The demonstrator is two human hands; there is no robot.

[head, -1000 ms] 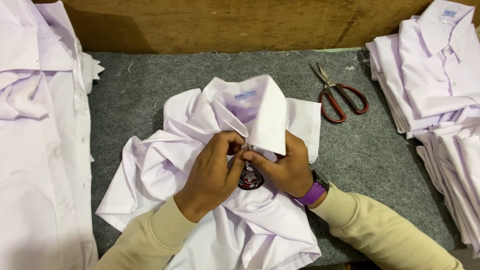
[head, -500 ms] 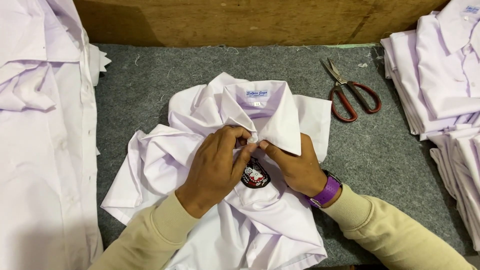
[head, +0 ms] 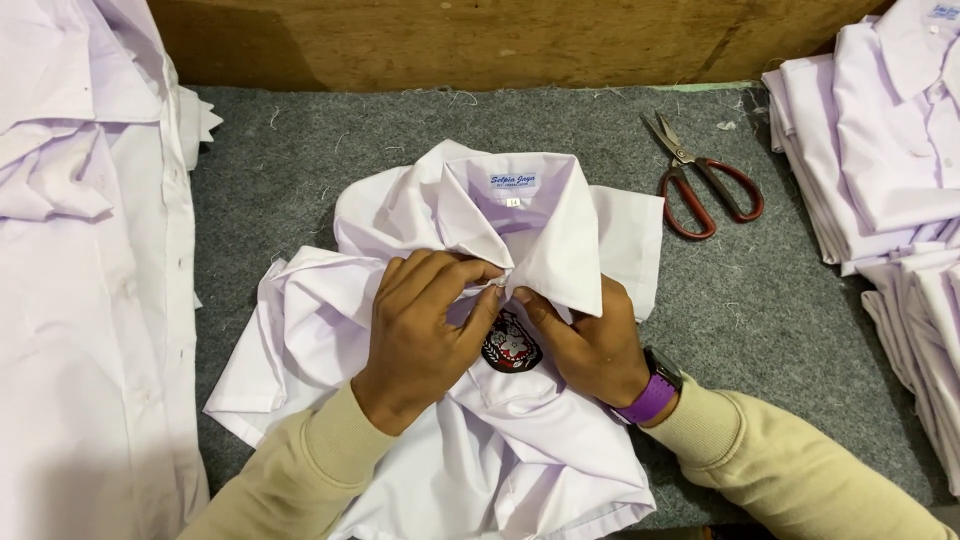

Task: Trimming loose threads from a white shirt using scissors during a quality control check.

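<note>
The left hand [head: 425,325] and right hand [head: 590,340] both pinch the front of the white shirt [head: 470,400] just under its collar. The shirt lies crumpled on the grey desk [head: 300,180], near red scissors [head: 705,180].

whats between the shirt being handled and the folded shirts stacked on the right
In the head view, red-handled scissors lie on the grey felt mat between the white shirt and the folded stack.
</note>
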